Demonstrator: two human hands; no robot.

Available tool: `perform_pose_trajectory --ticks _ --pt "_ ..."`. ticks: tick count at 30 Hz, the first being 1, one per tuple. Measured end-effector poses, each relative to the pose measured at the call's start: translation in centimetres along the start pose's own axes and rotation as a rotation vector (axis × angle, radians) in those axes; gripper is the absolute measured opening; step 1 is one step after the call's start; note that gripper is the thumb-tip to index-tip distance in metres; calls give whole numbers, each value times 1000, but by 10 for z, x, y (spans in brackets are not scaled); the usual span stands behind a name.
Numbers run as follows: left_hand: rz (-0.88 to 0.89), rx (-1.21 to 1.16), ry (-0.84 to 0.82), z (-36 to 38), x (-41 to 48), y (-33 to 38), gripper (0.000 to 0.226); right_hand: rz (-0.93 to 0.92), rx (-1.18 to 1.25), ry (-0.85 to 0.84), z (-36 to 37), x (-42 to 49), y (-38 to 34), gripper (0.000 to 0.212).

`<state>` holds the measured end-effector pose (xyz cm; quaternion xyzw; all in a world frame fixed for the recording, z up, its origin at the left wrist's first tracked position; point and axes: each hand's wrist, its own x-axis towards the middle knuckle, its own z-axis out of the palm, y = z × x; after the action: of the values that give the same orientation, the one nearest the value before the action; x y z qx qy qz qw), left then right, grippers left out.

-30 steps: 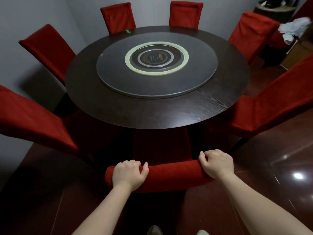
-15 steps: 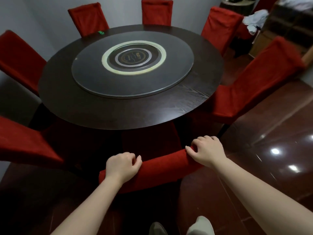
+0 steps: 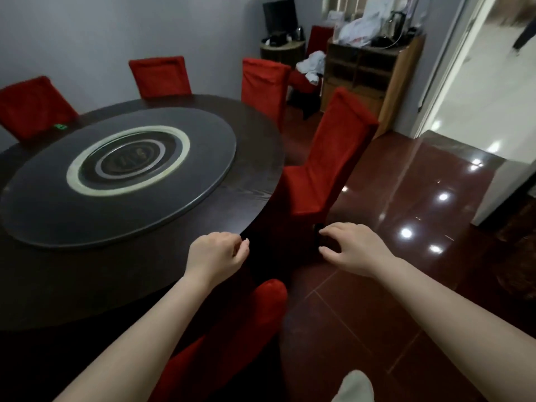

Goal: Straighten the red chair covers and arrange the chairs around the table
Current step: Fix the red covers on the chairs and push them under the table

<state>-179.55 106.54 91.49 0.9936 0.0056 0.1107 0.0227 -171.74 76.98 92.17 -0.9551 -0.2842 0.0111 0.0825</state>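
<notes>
A round dark table (image 3: pixel 255 198) with a grey turntable (image 3: pixel 203 158) fills the left. The red-covered chair (image 3: pixel 249 329) I was holding stands below my arms, its back top free of both hands. My left hand (image 3: pixel 216 255) hangs over the table's near edge, fingers loosely curled, holding nothing. My right hand (image 3: pixel 352 248) reaches out with spread, relaxed fingers, empty, just short of the red chair (image 3: pixel 327 158) at the table's right, which stands angled outward. Three more red chairs (image 3: pixel 161 76) line the far side.
A wooden cabinet (image 3: pixel 374 74) with bags and a kettle stands at the back right, beside a small round stand (image 3: pixel 282 50) with a monitor. White cloth (image 3: pixel 314 63) lies on a red seat there. Glossy red floor tiles (image 3: pixel 406 285) lead to a bright doorway (image 3: pixel 493 82).
Both hands let go of the near chair's back top and lifted forward. The view swung right, toward the angled chair and the doorway.
</notes>
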Motion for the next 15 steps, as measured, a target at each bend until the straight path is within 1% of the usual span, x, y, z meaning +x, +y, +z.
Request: perform_pose_trajectory --ticks 5,8,11,15 --pt "83 -16 73 9 81 71 42 20 -17 77 -45 7 90 53" --pt "132 -57 110 10 134 126 33 22 -22 91 -71 16 150 58" --pt "164 -123 163 9 176 172 24 -3 -44 70 -91 31 206 61" --pt "157 -144 118 19 214 212 26 -16 -37 48 -102 54 266 64"
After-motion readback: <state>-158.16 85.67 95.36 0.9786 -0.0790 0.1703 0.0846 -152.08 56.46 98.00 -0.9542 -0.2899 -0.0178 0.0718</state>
